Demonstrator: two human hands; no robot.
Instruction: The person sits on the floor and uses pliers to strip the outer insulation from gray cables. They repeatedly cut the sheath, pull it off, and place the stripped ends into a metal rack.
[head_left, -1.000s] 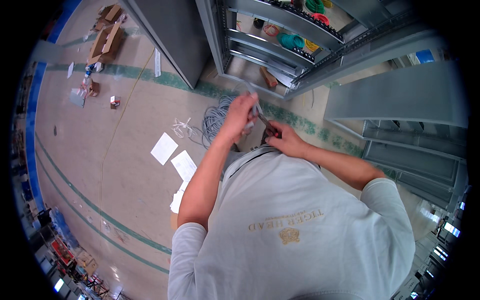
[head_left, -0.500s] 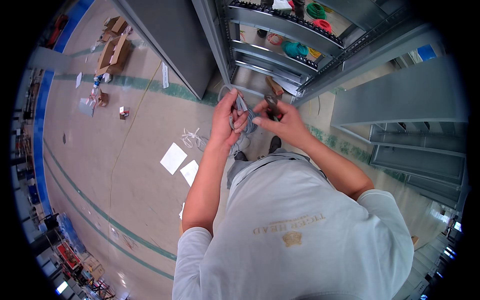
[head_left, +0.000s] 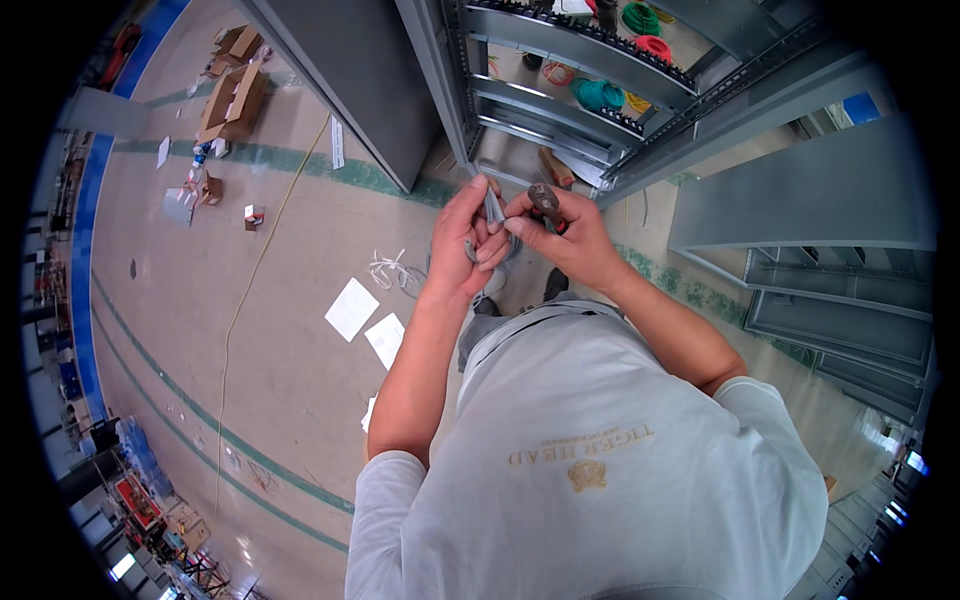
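Grey cable (head_left: 493, 208) lies in several strands in my left hand (head_left: 460, 243), with the fingers closed round it. My right hand (head_left: 580, 238) is closed on pliers (head_left: 545, 202), with a dark metal head and a bit of red on the handle. The plier head points away from my body and does not bite on the cable. My right thumb and fingertips meet the end of the cable beside my left fingers. Below the hands, loops of grey cable hang or lie near my shoes, partly hidden.
An open grey metal cabinet frame (head_left: 560, 95) with slotted rails stands ahead, its grey door (head_left: 350, 80) at the left. Another grey cabinet (head_left: 810, 200) is at the right. White sheets (head_left: 351, 309), white strips (head_left: 392, 268) and a cardboard box (head_left: 232, 103) lie on the floor.
My right hand has moved in against the cable at my left fingers, and the pliers tilt a little differently. The cable strands in my left hand now look straighter and gathered together.
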